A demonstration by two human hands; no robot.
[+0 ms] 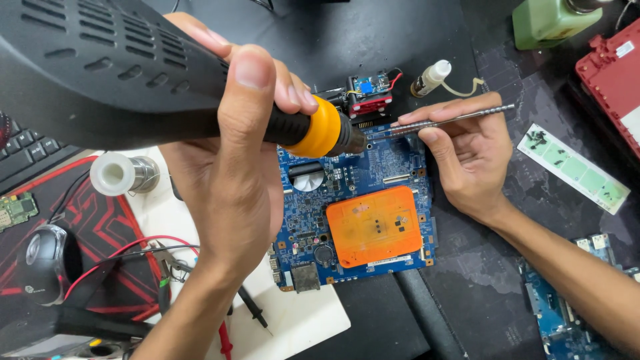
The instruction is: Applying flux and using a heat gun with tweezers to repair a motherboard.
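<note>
- Head view: left hand wrapped tight round hot-air gun handle, nozzle at top edge of blue circuit board.
- Right hand pinches metal tweezers, tips on same spot.
- Board: judged light, stiff, fragile; hold by edges only, avoid orange pad.
- Room: tight. Solder spool left, bottle and red module just behind.

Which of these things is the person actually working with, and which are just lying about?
In use:
left hand holding black hot-air tool with orange collar
right hand holding thin metal tweezers
blue circuit board

Lying about:
solder spool
black computer mouse
small white-capped bottle
red laptop shell
</note>
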